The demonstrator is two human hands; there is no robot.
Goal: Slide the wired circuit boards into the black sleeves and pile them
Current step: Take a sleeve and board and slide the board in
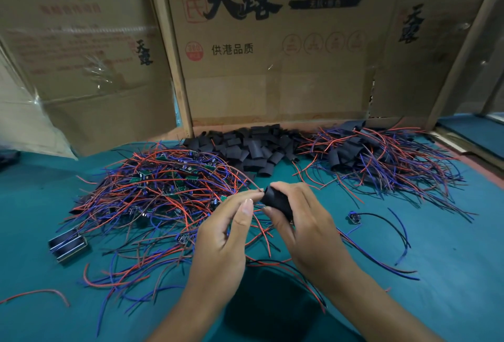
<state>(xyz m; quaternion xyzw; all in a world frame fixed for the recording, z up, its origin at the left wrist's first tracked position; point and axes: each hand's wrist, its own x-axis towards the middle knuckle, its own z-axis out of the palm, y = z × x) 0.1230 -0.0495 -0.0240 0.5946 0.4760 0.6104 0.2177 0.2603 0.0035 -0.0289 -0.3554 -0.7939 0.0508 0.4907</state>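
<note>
**Soft Black Sleeve Held Above Teal Felt**

While pinched between thumb and fingers of the right hand [302, 221], flattened matte black sleeve [276, 201] held mid-air above teal cloth table [450, 246]. Left hand [229, 230] fingertips pressed together on thin wires at the sleeve's mouth. Tangled red-and-blue wired boards [161, 189] heaped left; limp empty sleeves [251, 148] behind; sleeved pile [373, 150] right, against cardboard [272, 69].

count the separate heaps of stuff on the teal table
3: tangled red and blue wired boards at left, empty black sleeves at back centre, finished sleeved boards at right. Stray pieces lie apart.
</note>
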